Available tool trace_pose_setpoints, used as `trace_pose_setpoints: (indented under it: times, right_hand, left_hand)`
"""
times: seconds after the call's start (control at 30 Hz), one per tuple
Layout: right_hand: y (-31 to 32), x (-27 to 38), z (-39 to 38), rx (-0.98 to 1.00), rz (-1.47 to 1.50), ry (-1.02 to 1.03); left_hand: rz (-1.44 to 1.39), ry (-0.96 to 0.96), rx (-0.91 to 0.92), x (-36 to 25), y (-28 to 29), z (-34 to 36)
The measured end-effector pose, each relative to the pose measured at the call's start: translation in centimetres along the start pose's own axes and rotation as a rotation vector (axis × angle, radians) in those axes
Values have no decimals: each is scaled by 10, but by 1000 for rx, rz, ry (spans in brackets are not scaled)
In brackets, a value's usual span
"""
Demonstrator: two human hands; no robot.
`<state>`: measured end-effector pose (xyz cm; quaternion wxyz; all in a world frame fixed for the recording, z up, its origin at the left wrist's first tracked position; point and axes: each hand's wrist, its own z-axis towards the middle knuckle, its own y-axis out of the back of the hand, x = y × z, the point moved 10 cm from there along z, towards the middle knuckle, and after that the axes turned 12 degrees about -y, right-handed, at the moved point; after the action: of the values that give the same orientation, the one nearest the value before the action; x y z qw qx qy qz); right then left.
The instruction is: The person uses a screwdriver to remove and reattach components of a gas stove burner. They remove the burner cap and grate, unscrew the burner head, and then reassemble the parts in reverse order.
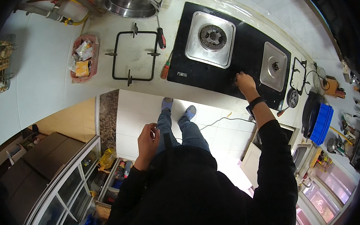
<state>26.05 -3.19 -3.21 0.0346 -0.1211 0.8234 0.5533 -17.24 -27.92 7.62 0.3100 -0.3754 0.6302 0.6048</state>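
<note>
The right arm (275,154) stretches forward, right hand (245,83) curled, perhaps pinched; left hand (146,143) raised, loosely half-curled

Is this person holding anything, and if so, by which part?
That cannot be told: the right hand, over the black cooktop, would hide anything small in its grip, and the curled left hand shows no clear object.

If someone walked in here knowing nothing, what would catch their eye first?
Probably the glossy black hob across the counter, with the person's right hand at it, between the two burners. Next, the bright blue container at the far right, then the shiny steel pot at upper left.
</note>
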Motion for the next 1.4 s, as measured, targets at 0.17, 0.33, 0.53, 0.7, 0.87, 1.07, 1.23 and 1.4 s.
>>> trace_pose_setpoints:
  times: [0.17,0.33,0.53,0.7,0.87,1.07,1.23,1.4]
  right_hand:
    - [12,5,-5,-15,-20,-54]
    - [13,-2,-1,20,5,-124]
    - [-3,-4,-5,20,56,-31]
    - [-26,-53,-3,277,572,-589]
    - [-4,-62,-8,119,541,-506]
    - [9,-56,-61,-232,775,-387]
    - [-10,-41,-135,-51,947,-471]
    - [1,-4,-205,-84,1079,-553]
  left_hand:
    - [43,-17,-47,-12,22,-3]
    - [93,-55,-82,-16,36,-9]
    - [13,85,-113,0,33,-13]
    - [23,40,-102,-18,41,-5]
    - [75,196,-170,7,80,17]
    - [-101,-105,-592,44,223,193]
    - [-953,209,-656,120,265,365]
    - [-1179,218,-801,150,262,431]
